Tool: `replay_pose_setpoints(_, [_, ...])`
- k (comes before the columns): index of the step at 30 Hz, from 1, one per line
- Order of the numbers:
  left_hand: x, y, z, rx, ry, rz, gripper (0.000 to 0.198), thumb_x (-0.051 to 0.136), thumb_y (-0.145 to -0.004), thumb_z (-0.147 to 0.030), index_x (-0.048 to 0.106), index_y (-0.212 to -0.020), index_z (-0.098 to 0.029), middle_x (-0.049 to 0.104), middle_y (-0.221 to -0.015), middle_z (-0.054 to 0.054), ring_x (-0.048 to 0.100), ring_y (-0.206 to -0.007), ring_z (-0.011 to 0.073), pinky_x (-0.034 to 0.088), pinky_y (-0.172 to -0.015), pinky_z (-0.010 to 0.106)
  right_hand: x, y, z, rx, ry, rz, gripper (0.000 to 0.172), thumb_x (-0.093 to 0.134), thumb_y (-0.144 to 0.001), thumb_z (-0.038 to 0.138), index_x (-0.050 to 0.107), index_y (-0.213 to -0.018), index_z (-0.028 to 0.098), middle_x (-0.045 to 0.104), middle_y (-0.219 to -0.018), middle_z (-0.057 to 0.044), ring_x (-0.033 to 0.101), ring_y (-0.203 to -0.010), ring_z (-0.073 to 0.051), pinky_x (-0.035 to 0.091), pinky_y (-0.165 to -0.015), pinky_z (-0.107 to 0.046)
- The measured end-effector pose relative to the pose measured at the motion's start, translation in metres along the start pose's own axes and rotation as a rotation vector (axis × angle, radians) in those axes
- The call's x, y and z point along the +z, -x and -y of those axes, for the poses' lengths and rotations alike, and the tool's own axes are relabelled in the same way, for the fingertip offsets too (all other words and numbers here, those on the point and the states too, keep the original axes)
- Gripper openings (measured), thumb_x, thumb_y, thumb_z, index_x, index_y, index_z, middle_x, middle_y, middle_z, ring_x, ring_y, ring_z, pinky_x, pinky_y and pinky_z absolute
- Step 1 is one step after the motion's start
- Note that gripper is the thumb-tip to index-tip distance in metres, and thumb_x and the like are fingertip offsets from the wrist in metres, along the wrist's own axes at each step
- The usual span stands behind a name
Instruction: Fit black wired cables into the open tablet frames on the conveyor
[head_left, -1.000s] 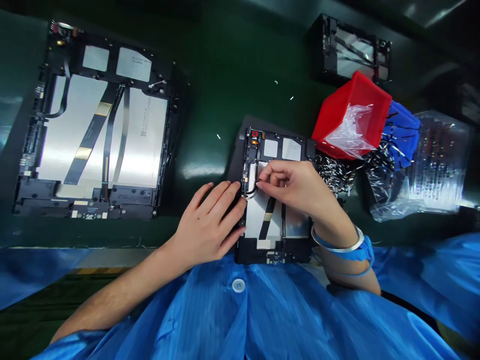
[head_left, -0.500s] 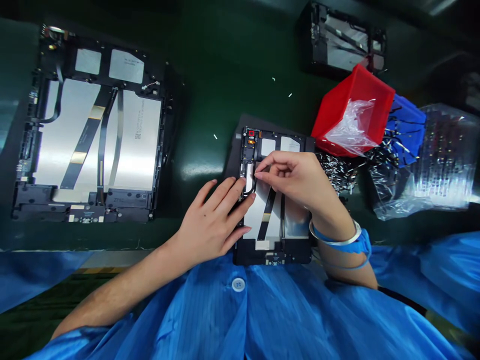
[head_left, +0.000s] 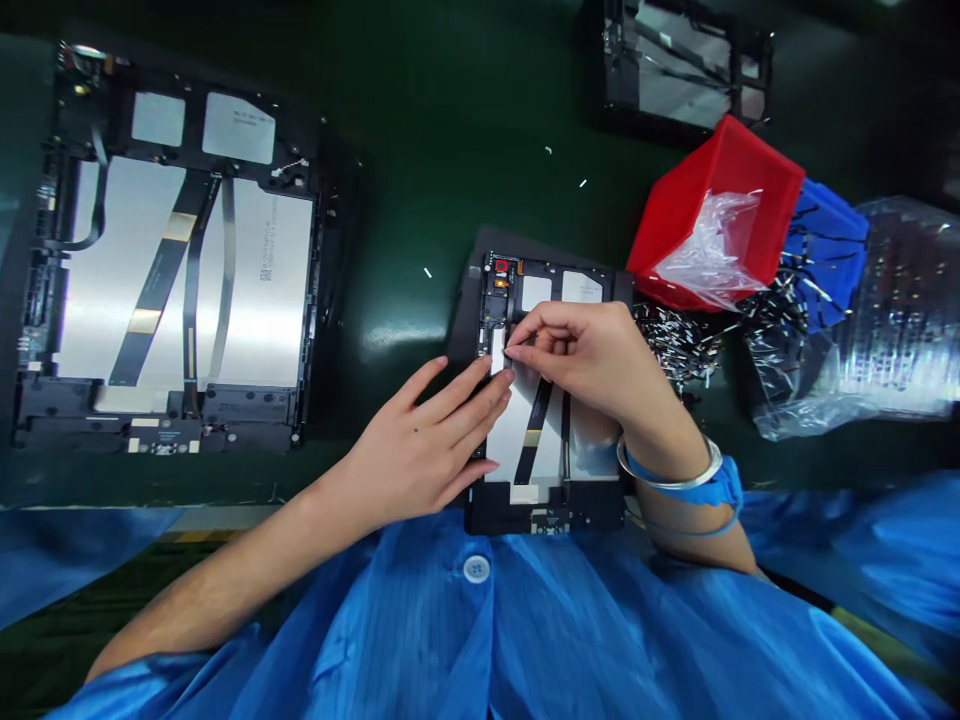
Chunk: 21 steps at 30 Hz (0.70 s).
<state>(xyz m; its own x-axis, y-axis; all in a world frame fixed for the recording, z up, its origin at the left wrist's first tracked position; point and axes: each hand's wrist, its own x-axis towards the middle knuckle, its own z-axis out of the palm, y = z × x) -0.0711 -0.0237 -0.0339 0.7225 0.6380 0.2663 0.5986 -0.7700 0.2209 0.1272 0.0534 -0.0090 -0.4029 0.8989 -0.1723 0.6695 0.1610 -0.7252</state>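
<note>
An opened tablet point(head_left: 592, 505) lies in front of me, its silver inner panel and black ribbon cables showing. My left hand point(head_left: 427, 440) rests palm down over its left edge, fingers stretched out and slightly spread. Thumb and forefinger of my right hand point(head_left: 577, 350) are pinched together at the tablet's upper left, on a thin black cable point(head_left: 511, 305) that runs down to them. The exact grip is partly hidden by the fingertips. Above the pinch sits a small red-covered part point(head_left: 501, 266). A dark sheet or board point(head_left: 495, 240) shows beneath the tablet.
On the left lies a stack of opened tablets point(head_left: 180, 300); another stack point(head_left: 675, 70) is at the back right. A red bin point(head_left: 667, 220) of clear plastic, a blue bin point(head_left: 832, 250), a pile of small black strips point(head_left: 682, 345) and clear trays point(head_left: 900, 310) stand right. White scraps dot the green table.
My left fingertips have shifted slightly, covering more of the cable's lower bend. My right pinch has moved a touch left and stays closed. The view has shifted slightly.
</note>
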Motion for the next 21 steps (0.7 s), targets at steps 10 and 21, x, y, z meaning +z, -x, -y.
replay_pose_setpoints(10, [0.003, 0.001, 0.003, 0.022, 0.027, -0.008, 0.047, 0.031, -0.102, -0.035, 0.055, -0.133, -0.007, 0.058, -0.138, 0.011, 0.05, -0.13, 0.0284, 0.031, -0.112, 0.046, 0.0, 0.042, -0.002, -0.344, 0.587, -0.234, 0.025, 0.05, -0.095, 0.023, 0.071, -0.109, 0.019, 0.066, -0.065, -0.001, 0.057, -0.06, -0.012, 0.038, -0.056, -0.025])
replay_pose_setpoints(21, [0.0, 0.005, 0.001, -0.056, 0.187, 0.0, 0.051, 0.04, -0.099, -0.04, 0.043, -0.143, -0.015, 0.051, -0.145, 0.012, 0.043, -0.136, 0.0299, 0.031, -0.111, 0.047, 0.0, 0.045, -0.011, -0.279, 0.669, -0.278, 0.033, 0.045, -0.098, 0.028, 0.069, -0.119, 0.022, 0.07, -0.072, -0.002, 0.059, -0.066, -0.013, 0.038, -0.058, -0.025])
